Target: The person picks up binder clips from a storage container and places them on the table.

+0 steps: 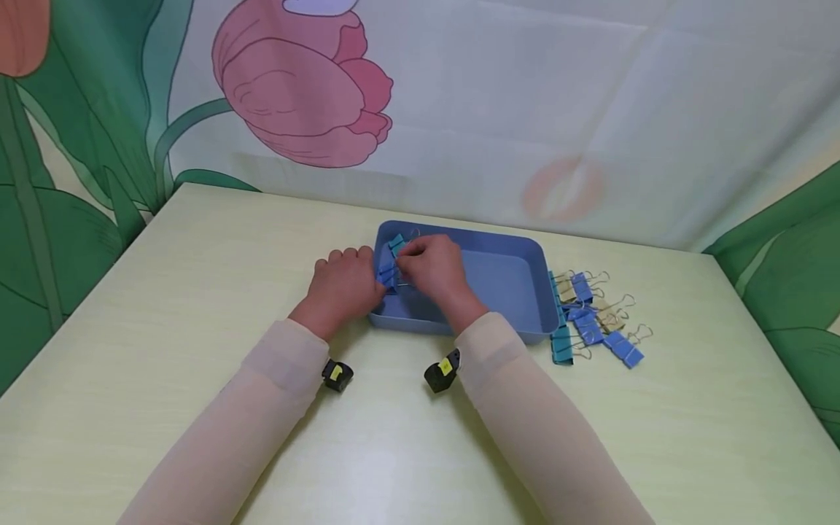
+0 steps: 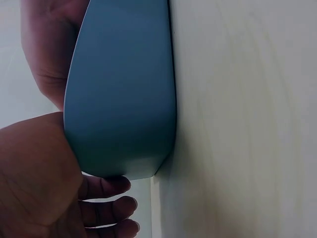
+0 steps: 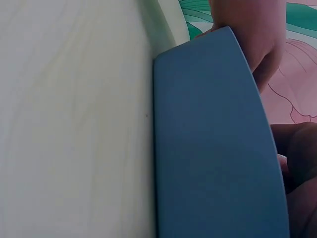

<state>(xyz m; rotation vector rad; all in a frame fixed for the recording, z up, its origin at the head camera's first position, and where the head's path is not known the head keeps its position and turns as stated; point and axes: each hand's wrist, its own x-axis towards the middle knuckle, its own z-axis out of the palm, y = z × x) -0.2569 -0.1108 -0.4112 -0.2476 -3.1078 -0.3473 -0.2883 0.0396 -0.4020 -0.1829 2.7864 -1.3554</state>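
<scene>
A blue rectangular tray stands near the back of the table. Inside its left end lie a teal binder clip and blue binder clips. My left hand grips the tray's left wall, its thumb inside by the blue clips. In the left wrist view, its fingers curl outside the tray wall. Reaching over the front rim, my right hand pinches a binder clip at the left end; its fingertips hide which one. The tray wall blocks most of the right wrist view.
Right of the tray lies a loose pile of binder clips: teal, blue and yellowish, with wire handles sticking out. A flower-printed cloth hangs behind the table's back edge.
</scene>
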